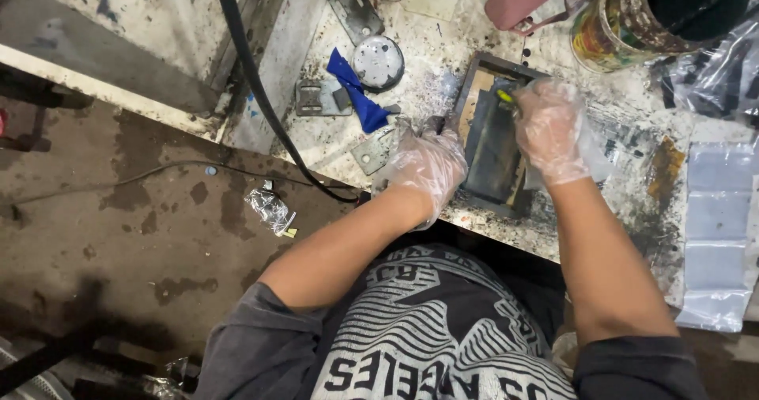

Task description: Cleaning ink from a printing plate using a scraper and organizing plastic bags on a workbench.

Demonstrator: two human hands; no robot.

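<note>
Seen from above: our left hand (427,163), gloved and curled, braces the near-left corner of a dark rectangular plate (494,143) at twelve o'clock on the stained bench (632,202); our right hand (549,127) pinches a yellow-tipped tool (506,96) on it — plate mostly black with ink, tan patches remain, so coverage looks partial

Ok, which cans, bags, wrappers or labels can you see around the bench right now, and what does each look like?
Paint can: top right of the bench, round, its label wrap a mix of yellow, red and green, dark inside.
Plastic bags: right edge of the bench, flat, clear bluish rectangles.
Dark plastic bag: far right, crumpled, glossy black.
Wrapper: on the floor left of the bench, crumpled, silvery clear.
No signs or screens.
</note>
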